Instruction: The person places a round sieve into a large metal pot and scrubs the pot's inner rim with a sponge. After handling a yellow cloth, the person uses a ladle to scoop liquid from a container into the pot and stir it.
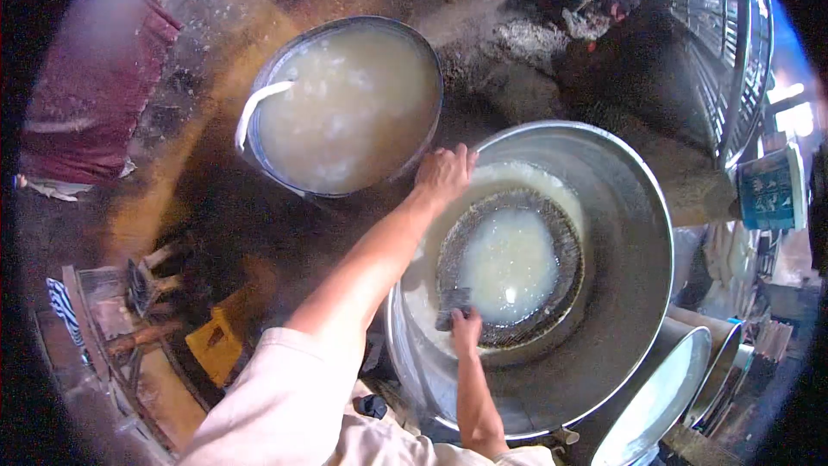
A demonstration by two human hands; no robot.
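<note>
Can't read any words, numbers or brand names. Can see just some pale marks (766, 198) on the blue-green, round plastic bucket with a white rim (770, 185), at the far right. Could be letters or a little picture; too small and fuzzy to tell which.

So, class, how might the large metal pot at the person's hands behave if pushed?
The large metal pot is probably stiff, judging by its shiny, rounded form. The cloudy liquid inside likely adds weight and could slosh, its surface lying open.
</note>
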